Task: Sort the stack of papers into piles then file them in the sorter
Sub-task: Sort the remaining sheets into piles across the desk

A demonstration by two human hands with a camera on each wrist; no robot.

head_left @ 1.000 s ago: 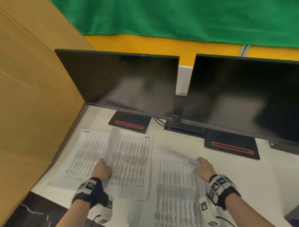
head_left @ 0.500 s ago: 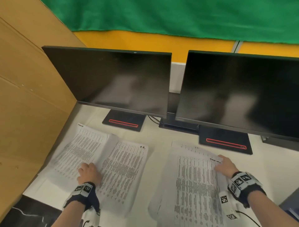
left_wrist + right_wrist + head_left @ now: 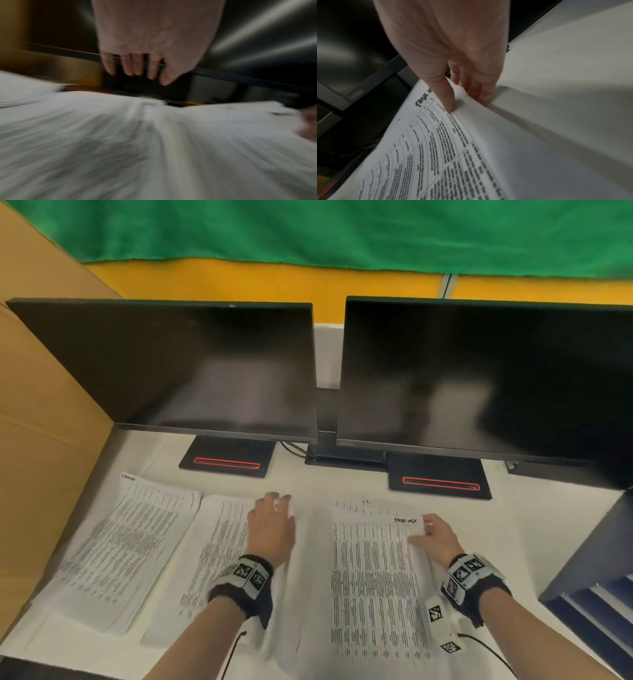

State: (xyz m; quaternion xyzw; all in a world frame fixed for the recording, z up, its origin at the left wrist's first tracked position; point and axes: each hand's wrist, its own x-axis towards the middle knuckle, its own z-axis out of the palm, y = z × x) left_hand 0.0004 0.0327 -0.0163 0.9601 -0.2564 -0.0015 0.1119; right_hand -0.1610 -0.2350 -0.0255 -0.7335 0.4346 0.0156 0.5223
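On the bench point(image 3: 308, 474), the right hand point(image 3: 436, 537) pinches the top sheet's point(image 3: 373, 577) far corner on the right stack; the left hand point(image 3: 272, 529) hovers with fingers relaxed, empty, over the middle pile point(image 3: 212, 549)

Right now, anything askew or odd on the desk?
Mildly. The two left piles overlap and sit skewed. The right stack's sheets are fanned at the far edge, and the right hand pinches its top sheet's lifted corner. No damage.
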